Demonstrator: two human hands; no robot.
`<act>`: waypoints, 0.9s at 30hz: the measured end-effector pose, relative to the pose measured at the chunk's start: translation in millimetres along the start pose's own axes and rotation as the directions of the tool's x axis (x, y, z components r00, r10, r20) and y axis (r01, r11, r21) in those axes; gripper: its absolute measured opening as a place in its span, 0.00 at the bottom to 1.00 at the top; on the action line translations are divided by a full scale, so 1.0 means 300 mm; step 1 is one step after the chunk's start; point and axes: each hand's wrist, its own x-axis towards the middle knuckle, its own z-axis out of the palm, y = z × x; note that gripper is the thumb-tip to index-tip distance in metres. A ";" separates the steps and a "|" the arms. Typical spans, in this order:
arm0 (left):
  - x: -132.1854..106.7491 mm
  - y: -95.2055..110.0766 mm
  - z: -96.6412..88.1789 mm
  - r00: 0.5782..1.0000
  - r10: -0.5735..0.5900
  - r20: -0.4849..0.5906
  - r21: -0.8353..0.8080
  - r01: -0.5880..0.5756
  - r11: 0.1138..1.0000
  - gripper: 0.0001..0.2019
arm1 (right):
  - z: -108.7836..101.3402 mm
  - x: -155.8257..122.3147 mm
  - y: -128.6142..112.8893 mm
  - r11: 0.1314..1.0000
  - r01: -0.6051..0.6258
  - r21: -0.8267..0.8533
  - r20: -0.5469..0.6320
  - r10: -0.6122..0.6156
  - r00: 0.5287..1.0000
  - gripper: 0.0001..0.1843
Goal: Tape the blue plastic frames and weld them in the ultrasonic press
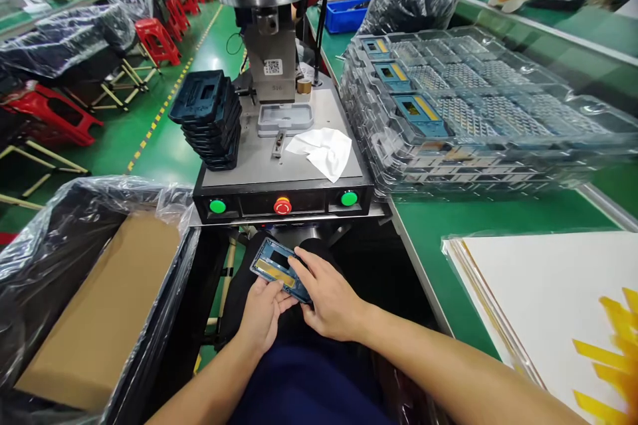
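Note:
A dark blue rectangular plastic housing with a yellow strip along one side and a dark window lies tilted above my lap. My left hand grips its lower edge, with the thumb on top by the strip. At the right end, my right hand holds the same housing, its fingers over the upper face and part of that end hidden. In front of both hands is the press table, with two green buttons and a red stop button on its front panel.
On the press table are a stack of dark plastic trays, a grey fixture below the press head, and a white cloth. Stacked clear trays stand right. A plastic-lined bin with cardboard is left; white sheets lie right.

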 end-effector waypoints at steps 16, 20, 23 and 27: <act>0.018 -0.010 0.006 0.999 0.030 0.021 -0.081 -0.028 0.996 0.15 | 0.044 0.007 0.033 0.993 -0.100 -0.070 -0.071 0.095 0.993 0.39; 0.035 0.017 -0.022 0.982 0.113 0.152 -0.009 -0.113 0.994 0.18 | -0.021 0.042 0.066 0.994 -0.083 -0.068 -0.130 0.073 0.989 0.37; 0.072 0.029 -0.087 0.929 0.339 0.151 0.391 -0.371 0.842 0.18 | -0.128 0.087 0.080 0.993 -0.064 -0.098 -0.164 0.048 0.985 0.36; 0.138 0.020 -0.193 0.811 0.543 0.216 0.717 -0.509 0.476 0.18 | -0.300 0.186 0.098 0.983 -0.079 -0.164 -0.193 0.046 0.980 0.36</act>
